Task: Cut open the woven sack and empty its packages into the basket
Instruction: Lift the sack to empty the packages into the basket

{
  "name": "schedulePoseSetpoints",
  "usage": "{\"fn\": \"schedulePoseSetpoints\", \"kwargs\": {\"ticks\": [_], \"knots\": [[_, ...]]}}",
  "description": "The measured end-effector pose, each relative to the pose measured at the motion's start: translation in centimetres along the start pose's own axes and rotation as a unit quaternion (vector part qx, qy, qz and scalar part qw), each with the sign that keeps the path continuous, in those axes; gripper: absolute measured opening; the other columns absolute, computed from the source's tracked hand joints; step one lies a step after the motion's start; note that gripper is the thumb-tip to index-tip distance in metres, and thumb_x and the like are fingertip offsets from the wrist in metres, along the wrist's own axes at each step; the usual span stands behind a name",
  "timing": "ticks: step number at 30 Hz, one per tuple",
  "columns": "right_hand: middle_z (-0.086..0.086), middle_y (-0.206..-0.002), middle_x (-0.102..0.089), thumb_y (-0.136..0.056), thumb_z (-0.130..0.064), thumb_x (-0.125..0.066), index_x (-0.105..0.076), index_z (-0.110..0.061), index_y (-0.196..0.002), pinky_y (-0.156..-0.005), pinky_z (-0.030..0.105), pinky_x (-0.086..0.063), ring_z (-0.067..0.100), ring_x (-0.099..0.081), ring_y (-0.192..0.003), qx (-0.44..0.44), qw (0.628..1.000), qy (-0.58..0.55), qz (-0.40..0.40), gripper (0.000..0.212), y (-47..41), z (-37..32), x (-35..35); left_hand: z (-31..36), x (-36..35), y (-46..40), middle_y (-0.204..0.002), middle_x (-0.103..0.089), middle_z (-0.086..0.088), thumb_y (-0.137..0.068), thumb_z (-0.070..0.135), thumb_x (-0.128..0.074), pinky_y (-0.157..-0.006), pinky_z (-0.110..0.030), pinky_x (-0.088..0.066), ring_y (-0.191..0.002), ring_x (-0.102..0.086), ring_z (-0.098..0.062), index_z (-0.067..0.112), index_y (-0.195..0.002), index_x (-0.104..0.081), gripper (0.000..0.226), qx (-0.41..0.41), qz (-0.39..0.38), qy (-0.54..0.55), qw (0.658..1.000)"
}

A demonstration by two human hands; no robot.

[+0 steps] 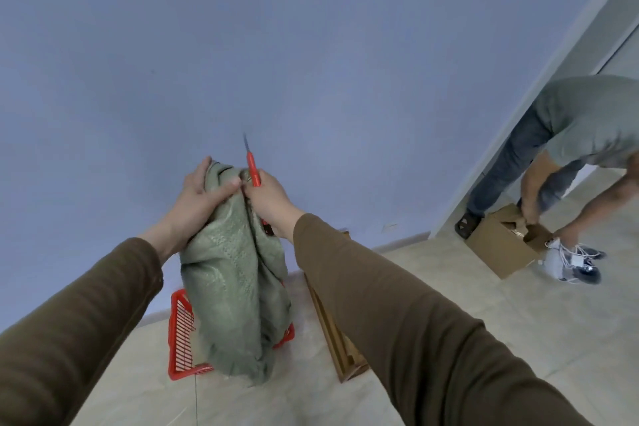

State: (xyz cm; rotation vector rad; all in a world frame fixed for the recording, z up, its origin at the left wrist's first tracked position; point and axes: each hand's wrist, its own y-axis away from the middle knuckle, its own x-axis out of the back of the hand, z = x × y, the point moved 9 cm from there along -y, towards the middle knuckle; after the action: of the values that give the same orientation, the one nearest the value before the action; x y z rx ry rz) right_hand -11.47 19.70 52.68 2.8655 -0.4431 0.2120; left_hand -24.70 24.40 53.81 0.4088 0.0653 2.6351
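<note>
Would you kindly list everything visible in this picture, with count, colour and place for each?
woven sack: one, grey-green, held up at its top, hanging over the basket
basket: one, red, on the floor behind the sack
knife: one, red handle, blade pointing up
wooden crate: one, brown, on the floor right of the basket
cardboard box: one, brown, on the floor at right
second person: one, grey shirt, blue jeans, bending over the box
wall: blue
left hand: grips the sack top
right hand: holds the knife against the sack top
</note>
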Motion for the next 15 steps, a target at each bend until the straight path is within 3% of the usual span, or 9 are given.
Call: {"fn": "schedulePoseSetpoints", "kwargs": {"ticks": [1,3,5,7,8,10,12,15], "knots": [[0.017,-0.126,-0.068,-0.109,-0.022,-0.049,-0.061,-0.008,-0.129,-0.106,0.054,-0.051,0.035,-0.065,-0.117,-0.027,0.999,-0.041,-0.003,0.027,-0.1,0.6,0.2,-0.2,-0.6,0.4,-0.147,-0.035,0.012,-0.09,0.039,-0.079,-0.109,-0.028,-0.038,-0.131,-0.045,-0.005,0.034,-0.164,-0.02,0.094,-0.014,-0.029,-0.029,0.999],[0.022,-0.122,-0.069,-0.109,-0.017,-0.048,-0.06,-0.001,-0.134,-0.101,0.052,-0.055,0.035,-0.067,-0.11,-0.074,0.991,-0.111,-0.031,0.032,0.3,1.5,0.0,-0.8,-2.1,1.2,-0.145,-0.046,0.016,-0.077,0.028,-0.088,-0.103,-0.025,-0.048,-0.123,-0.061,-0.002,0.04,-0.164,-0.015,0.115,-0.022,-0.098,0.003,0.995],[0.022,-0.109,-0.068,-0.109,-0.012,-0.046,-0.058,0.003,-0.13,-0.089,0.047,-0.057,0.033,-0.068,-0.095,-0.118,0.979,-0.158,-0.058,0.028,0.9,2.4,-0.3,-1.5,-2.5,1.3,-0.134,-0.06,0.008,-0.07,0.019,-0.09,-0.09,-0.026,-0.058,-0.111,-0.072,-0.008,0.04,-0.158,-0.026,0.111,-0.015,-0.121,0.024,0.992],[0.018,-0.102,-0.066,-0.109,-0.012,-0.046,-0.057,-0.001,-0.125,-0.079,0.04,-0.058,0.026,-0.067,-0.084,-0.133,0.973,-0.165,-0.087,0.022,1.6,2.7,-0.5,-2.0,-2.1,0.8,-0.129,-0.066,-0.001,-0.074,0.015,-0.09,-0.088,-0.031,-0.058,-0.112,-0.072,-0.02,0.032,-0.15,-0.04,0.093,-0.009,-0.104,-0.005,0.994],[0.017,-0.107,-0.067,-0.11,-0.015,-0.046,-0.056,-0.004,-0.126,-0.082,0.039,-0.058,0.024,-0.068,-0.088,-0.117,0.978,-0.144,-0.101,0.021,1.9,2.4,-0.3,-2.2,-1.8,0.6,-0.126,-0.068,-0.004,-0.077,0.013,-0.09,-0.088,-0.033,-0.058,-0.113,-0.072,-0.024,0.027,-0.144,-0.047,0.081,-0.009,-0.09,-0.021,0.996],[0.014,-0.131,-0.061,-0.111,-0.021,-0.047,-0.048,-0.01,-0.139,-0.104,0.042,-0.053,0.027,-0.064,-0.116,-0.049,0.989,-0.055,-0.131,0.031,2.0,1.6,0.1,-3.0,-0.8,0.0,-0.12,-0.073,-0.008,-0.081,0.014,-0.088,-0.088,-0.038,-0.059,-0.111,-0.072,-0.028,0.019,-0.133,-0.056,0.061,0.001,-0.058,-0.034,0.998],[0.01,-0.152,-0.046,-0.109,-0.026,-0.051,-0.025,-0.016,-0.161,-0.12,0.045,-0.037,0.029,-0.046,-0.142,0.017,0.985,0.057,-0.165,0.059,2.4,1.1,0.1,-4.0,0.2,-0.4,-0.116,-0.074,-0.008,-0.082,0.021,-0.088,-0.082,-0.037,-0.059,-0.106,-0.073,-0.026,0.018,-0.127,-0.058,0.054,0.022,-0.02,-0.026,0.999],[0.008,-0.174,-0.003,-0.108,-0.03,-0.053,-0.004,-0.031,-0.167,-0.129,0.043,-0.012,0.023,-0.005,-0.161,0.076,0.961,0.177,-0.198,0.076,3.3,1.7,-0.5,-5.2,1.3,-0.8,-0.117,-0.073,-0.014,-0.08,0.034,-0.089,-0.08,-0.041,-0.061,-0.105,-0.073,-0.032,0.008,-0.128,-0.057,0.063,0.07,0.009,0.02,0.997]]}}
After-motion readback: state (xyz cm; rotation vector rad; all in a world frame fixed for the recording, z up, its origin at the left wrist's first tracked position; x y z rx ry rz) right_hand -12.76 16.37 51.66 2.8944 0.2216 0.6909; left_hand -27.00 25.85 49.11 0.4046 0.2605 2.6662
